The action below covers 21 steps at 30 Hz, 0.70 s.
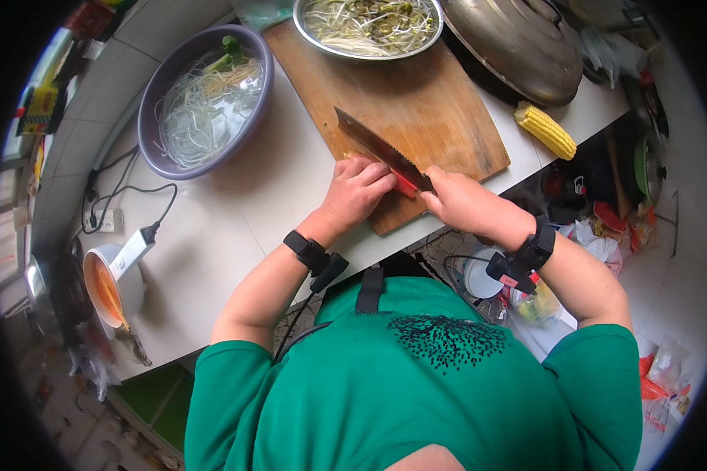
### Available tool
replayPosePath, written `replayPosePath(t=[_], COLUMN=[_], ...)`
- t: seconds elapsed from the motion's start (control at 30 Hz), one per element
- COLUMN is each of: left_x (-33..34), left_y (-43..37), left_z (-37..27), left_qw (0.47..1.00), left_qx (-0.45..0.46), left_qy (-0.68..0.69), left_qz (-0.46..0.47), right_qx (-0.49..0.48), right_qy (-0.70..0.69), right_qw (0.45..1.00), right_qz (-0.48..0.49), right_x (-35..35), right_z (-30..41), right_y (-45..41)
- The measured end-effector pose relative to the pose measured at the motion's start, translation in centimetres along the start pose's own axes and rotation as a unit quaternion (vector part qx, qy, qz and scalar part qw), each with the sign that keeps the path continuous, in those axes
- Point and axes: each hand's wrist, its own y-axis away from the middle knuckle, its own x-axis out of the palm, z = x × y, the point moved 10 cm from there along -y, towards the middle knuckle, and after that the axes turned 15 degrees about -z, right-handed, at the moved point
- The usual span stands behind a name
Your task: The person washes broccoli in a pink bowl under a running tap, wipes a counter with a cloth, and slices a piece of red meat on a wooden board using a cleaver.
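My right hand [445, 197] is closed around the handle of a kitchen cleaver [383, 147], whose blade slants up and left over a wooden cutting board [448, 123]. Beside the blade, my left hand [362, 185] presses down with bent fingers on a red food item [403, 183]; its kind cannot be told, since my fingers cover part of it. A metal dish of bean sprouts [371, 26] rests on the far part of the board.
Left of the board stands a purple basin [147, 138] with soaking noodles. A corn cob [545, 129] lies near the counter's right edge, below a large metal lid [518, 47]. A white electric pot [132, 294] with orange contents is at the left.
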Motion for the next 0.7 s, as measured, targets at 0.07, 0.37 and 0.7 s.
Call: replayPosePath(t=[0.07, 0.37, 0.7], left_x=[-0.3, -0.6, -1.0], left_y=[0.0, 0.8, -0.5], left_z=[0.1, 0.0, -0.5], left_qw=[1.000, 0.999, 0.999], left_qx=[-0.005, -0.029, 0.013], left_qy=[-0.003, -0.006, -0.031], left_qz=[-0.023, -0.021, -0.030], right_qx=[0.008, 0.057, -0.024], right_qy=[0.011, -0.018, -0.074], right_qw=[1.000, 0.997, 0.994], right_qz=[0.025, 0.048, -0.074], right_x=[-0.4, 0.4, 0.7], right_z=[0.8, 0.6, -0.3], right_y=[0.0, 1.8, 0.9])
